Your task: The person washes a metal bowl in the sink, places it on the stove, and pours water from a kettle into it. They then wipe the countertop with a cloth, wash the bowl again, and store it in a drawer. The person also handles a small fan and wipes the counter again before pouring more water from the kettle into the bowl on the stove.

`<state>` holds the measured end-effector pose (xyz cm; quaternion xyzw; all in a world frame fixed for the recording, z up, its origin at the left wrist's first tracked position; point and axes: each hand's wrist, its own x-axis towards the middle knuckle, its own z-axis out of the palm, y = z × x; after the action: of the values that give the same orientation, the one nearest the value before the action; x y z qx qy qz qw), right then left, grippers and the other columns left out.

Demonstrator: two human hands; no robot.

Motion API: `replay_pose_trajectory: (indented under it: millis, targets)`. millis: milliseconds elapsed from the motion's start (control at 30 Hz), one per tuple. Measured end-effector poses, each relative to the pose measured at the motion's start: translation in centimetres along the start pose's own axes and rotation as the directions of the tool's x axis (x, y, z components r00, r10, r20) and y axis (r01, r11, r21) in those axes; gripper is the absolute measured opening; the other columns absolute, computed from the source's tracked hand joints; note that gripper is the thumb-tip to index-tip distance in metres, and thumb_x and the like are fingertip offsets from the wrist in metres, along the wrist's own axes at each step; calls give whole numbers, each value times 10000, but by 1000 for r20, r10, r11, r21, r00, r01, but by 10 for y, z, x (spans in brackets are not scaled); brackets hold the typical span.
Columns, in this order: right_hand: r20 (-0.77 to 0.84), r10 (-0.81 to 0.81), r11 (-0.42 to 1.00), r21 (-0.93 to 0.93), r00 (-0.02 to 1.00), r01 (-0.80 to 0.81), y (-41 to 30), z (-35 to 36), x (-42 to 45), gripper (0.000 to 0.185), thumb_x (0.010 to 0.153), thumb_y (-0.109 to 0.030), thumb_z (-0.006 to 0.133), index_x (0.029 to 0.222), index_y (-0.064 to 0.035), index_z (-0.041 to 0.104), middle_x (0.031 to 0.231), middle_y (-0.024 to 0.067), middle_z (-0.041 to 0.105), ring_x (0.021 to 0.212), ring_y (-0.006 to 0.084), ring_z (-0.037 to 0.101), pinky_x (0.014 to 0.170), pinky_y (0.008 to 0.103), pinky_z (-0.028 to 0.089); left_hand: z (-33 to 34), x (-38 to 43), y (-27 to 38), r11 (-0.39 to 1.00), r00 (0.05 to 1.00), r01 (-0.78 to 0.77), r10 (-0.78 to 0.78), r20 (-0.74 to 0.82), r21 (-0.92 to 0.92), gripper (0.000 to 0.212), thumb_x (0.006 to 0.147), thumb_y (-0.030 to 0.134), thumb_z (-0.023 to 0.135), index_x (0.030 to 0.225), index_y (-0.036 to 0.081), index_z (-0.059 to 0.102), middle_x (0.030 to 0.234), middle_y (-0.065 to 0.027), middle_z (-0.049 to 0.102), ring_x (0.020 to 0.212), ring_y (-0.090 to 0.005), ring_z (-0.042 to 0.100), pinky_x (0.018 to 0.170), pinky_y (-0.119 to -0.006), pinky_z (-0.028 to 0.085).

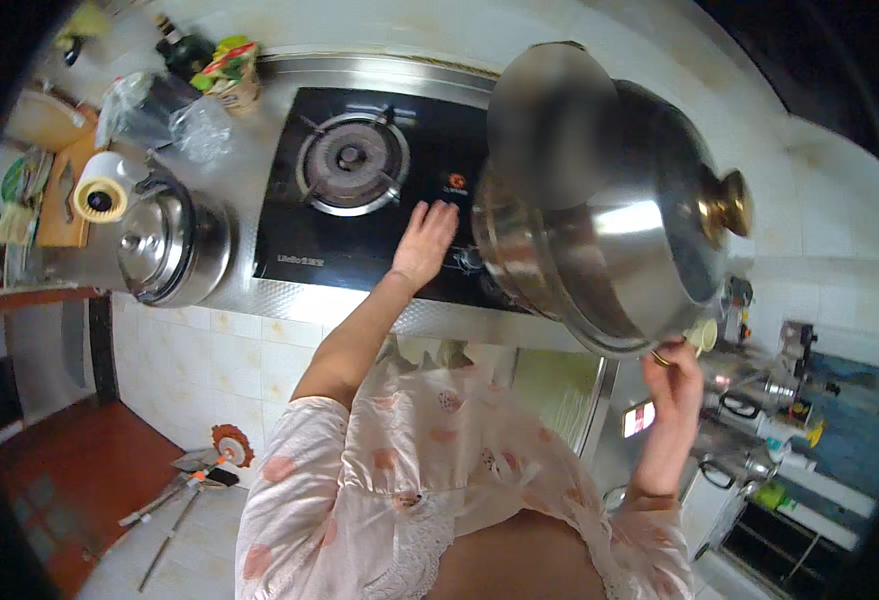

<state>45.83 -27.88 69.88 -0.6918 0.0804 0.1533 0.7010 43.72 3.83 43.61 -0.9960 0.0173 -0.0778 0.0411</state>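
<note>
A large stainless steel steamer pot (514,232) stands at the right of the black glass gas hob (282,232). Its domed lid (627,247), with a gold-coloured knob, is tilted at the pot's right side. My right hand (672,375) grips a small gold-coloured handle at the lower rim of the steel ware; whether it belongs to lid or pot I cannot tell. My left hand (428,240) is over the hob between the left burner (349,156) and the pot, near a control knob (468,259), fingers extended and holding nothing. A blurred patch hides the pot's upper part.
Left of the hob, a lidded steel pot (211,247) stands near the counter edge, with a paper roll (102,187) beside it. Plastic bags (203,131), a dark bottle (184,52) and a food packet (233,75) are behind. A lit phone (638,418) lies at right.
</note>
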Motion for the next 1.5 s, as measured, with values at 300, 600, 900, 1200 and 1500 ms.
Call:
replay_pose_trajectory:
  millis: [300,600,900,1200,1500]
  targets:
    - [537,131,939,202,833,-278,48,198,86,353,710,28,434,1052,85,502,1033,145,561,991,242,526,912,371,405,37,2,8,876,921,389,-372,112,-285,335,837,171,412,1141,96,530,1146,-95,535,1136,-263,433,984,-437,274]
    - [649,139,951,124,748,-284,83,299,119,211,738,34,419,919,113,493,928,175,555,867,280,589,814,370,517,19,-6,-3,857,883,465,-466,54,-220,465,837,203,442,1283,89,377,1293,-82,367,1231,-257,285,1040,-504,150]
    - [690,249,963,-103,679,-248,86,326,122,284,800,-20,429,1060,92,444,995,177,547,872,280,588,834,391,509,23,-7,-11,795,829,552,-555,65,-253,454,839,205,436,1274,85,385,1288,-77,376,1221,-257,306,1036,-509,164]
    - [520,-571,694,-107,635,712,100,288,83,672,810,58,514,1360,-19,134,1316,142,332,1002,178,498,780,254,445,28,-6,-18,775,803,579,-596,11,-253,445,834,177,440,1266,82,395,1270,-66,397,1204,-254,329,1024,-513,186]
    - [539,-94,832,-419,837,363,180,127,26,328,828,-3,497,1152,-38,460,1127,108,535,860,167,586,716,284,475,19,4,-1,795,813,539,-578,-75,-278,458,827,195,479,1262,80,392,1252,-58,414,1192,-242,338,1030,-497,186]
